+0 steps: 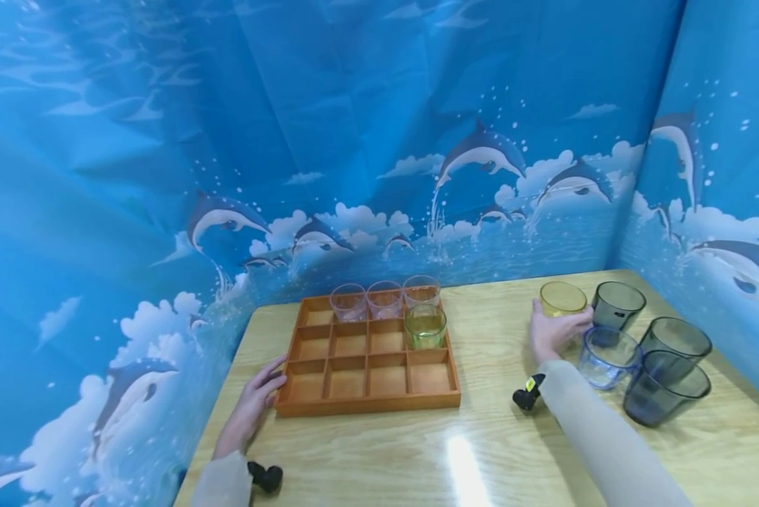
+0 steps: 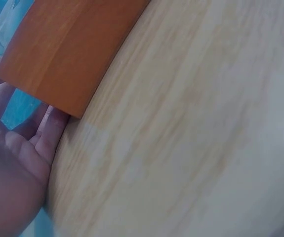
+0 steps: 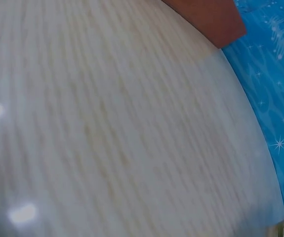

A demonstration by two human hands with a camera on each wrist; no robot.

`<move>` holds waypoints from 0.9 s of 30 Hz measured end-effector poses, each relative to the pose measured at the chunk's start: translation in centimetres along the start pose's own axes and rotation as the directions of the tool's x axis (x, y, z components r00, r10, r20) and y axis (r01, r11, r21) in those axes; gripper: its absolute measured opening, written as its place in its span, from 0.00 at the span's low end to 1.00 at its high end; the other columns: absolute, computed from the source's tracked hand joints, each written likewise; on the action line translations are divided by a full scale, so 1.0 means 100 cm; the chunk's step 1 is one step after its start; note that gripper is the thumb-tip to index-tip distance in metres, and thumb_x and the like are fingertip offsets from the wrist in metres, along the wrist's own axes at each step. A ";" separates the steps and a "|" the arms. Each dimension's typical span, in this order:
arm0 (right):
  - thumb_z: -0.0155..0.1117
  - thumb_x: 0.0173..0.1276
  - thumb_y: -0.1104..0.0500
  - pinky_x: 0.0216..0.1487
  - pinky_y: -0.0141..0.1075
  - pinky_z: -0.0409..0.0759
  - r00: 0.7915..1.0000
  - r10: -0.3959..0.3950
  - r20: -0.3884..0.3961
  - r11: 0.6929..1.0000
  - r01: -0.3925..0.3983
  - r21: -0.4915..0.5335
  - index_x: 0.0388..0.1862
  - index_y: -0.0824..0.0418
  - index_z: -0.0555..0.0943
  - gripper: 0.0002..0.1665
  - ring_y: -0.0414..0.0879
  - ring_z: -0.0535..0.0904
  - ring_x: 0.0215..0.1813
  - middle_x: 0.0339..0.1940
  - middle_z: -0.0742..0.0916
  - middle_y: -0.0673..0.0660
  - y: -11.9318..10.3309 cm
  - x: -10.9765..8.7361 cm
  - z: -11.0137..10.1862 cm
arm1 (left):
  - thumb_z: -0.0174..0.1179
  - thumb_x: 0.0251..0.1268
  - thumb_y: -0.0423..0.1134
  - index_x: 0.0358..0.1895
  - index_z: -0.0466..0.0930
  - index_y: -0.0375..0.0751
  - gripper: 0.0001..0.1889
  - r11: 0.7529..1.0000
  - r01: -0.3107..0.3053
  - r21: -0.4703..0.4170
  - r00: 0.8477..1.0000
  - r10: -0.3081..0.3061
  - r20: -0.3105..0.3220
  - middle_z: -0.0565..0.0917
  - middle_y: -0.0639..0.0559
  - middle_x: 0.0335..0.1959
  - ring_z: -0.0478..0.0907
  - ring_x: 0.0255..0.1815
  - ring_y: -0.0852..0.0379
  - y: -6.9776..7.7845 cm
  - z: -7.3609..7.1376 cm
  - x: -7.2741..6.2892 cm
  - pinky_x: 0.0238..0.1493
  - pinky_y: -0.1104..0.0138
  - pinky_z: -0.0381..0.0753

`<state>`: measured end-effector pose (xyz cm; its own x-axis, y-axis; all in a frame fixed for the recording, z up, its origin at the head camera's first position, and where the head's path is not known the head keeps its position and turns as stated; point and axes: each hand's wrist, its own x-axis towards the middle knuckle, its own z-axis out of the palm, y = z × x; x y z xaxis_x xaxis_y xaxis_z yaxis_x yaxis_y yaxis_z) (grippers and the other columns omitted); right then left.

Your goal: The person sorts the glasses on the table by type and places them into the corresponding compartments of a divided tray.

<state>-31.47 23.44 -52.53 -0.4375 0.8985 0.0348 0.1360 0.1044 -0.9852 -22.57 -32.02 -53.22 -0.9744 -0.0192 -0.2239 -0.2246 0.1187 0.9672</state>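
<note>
My right hand grips a yellow glass, its thumb on the left side and fingers curved round the front and right. At the far left, my left hand rests against the side of a wooden compartment tray. In the left wrist view, the left hand has its fingers at the corner of the wooden tray. Three pale pink glasses stand in the tray's back row, with a green glass in front of the rightmost one.
Right of the yellow glass stand a dark grey-green glass, a clear blue glass, another dark glass and a dark blue-grey glass. A blue dolphin-print backdrop rises behind the wooden table.
</note>
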 end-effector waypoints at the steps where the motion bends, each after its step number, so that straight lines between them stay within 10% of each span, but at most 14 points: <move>1: 0.72 0.50 0.42 0.67 0.39 0.53 1.000 -0.001 0.002 1.000 0.001 -0.004 0.73 0.49 0.44 0.61 0.52 0.57 0.68 0.70 0.56 0.56 0.000 0.000 -0.001 | 0.58 0.63 0.48 0.69 0.63 0.51 0.30 1.000 0.002 -0.005 1.000 -0.002 -0.001 0.60 0.46 0.68 0.56 0.67 0.47 0.000 0.000 0.000 0.64 0.43 0.52; 27: 0.76 0.45 0.44 0.66 0.36 0.55 0.972 -0.203 0.114 0.971 0.185 0.152 0.68 0.55 0.55 0.57 0.47 0.60 0.64 0.64 0.62 0.55 -0.002 -0.017 -0.014 | 0.56 0.65 0.48 0.70 0.60 0.52 0.30 1.000 0.001 0.001 1.000 -0.001 0.016 0.59 0.46 0.69 0.55 0.67 0.48 0.002 0.000 -0.003 0.65 0.44 0.51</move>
<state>-29.49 22.48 -52.12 -0.5547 0.8039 0.2148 -0.0840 0.2027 -0.9756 -22.34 -31.95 -53.00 -0.9740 -0.0035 -0.2264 -0.2252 0.1197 0.9669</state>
